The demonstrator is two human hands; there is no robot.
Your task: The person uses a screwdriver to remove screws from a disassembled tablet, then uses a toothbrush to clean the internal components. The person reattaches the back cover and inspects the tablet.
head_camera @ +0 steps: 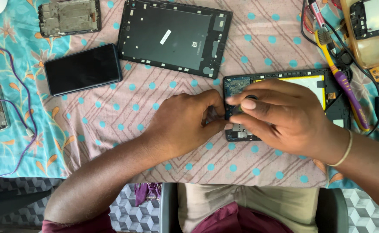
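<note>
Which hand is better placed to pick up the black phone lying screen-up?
Left. The left hand is at the opened tablet's near edge, on the same side as the black glass phone. The right hand lies over the tablet, farther away.

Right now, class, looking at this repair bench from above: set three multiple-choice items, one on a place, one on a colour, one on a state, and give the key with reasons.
1. Where does the detached tablet back cover lie?
A. Above the hands, at top centre
B. On the person's lap
C. Under the toothbrush

2. What colour is the handle of the toothbrush?
A. Green and white
B. Yellow and purple
C. Black all over

3. What state is the opened tablet under the hands in?
A. Sealed shut
B. Screen lit
C. Back off, insides showing

Key: 1 A, the dark cover rests on the dotted cloth beyond the hands. 2 B, yellow neck, purple grip. 3 C, a circuit board and a yellow-edged battery show where the left hand and right hand meet.
</note>
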